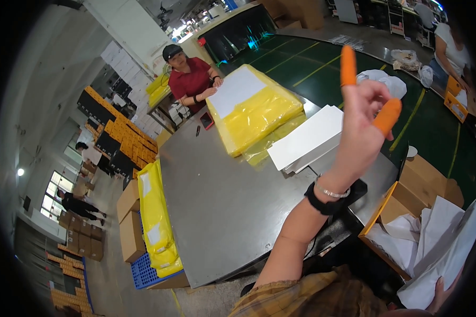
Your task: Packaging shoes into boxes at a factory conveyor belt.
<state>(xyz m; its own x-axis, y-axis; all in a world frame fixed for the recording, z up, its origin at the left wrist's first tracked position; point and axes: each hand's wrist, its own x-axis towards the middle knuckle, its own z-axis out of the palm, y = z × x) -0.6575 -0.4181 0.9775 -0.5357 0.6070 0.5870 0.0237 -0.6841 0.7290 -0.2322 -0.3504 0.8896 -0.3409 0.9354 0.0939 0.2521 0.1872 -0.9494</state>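
My left hand (362, 121) is raised over the right side of the metal table, orange finger cots on its index finger and thumb. The index finger points out, the thumb stands apart, the other fingers curl loosely, and nothing is held. Beneath and beside it lies a stack of white sheets (309, 137). At the lower right my right hand (443, 296), partly hidden, grips the edge of white wrapping paper (444, 253). That paper spreads out of an open orange-edged cardboard box (378, 214).
A stack of yellow plastic bags (264, 116) lies on the metal table (211, 211), a person in red (193, 79) behind it. More yellow bags (156, 211) are at the table's left. A green conveyor belt (312, 68) runs beyond, with another person (452, 53) at far right.
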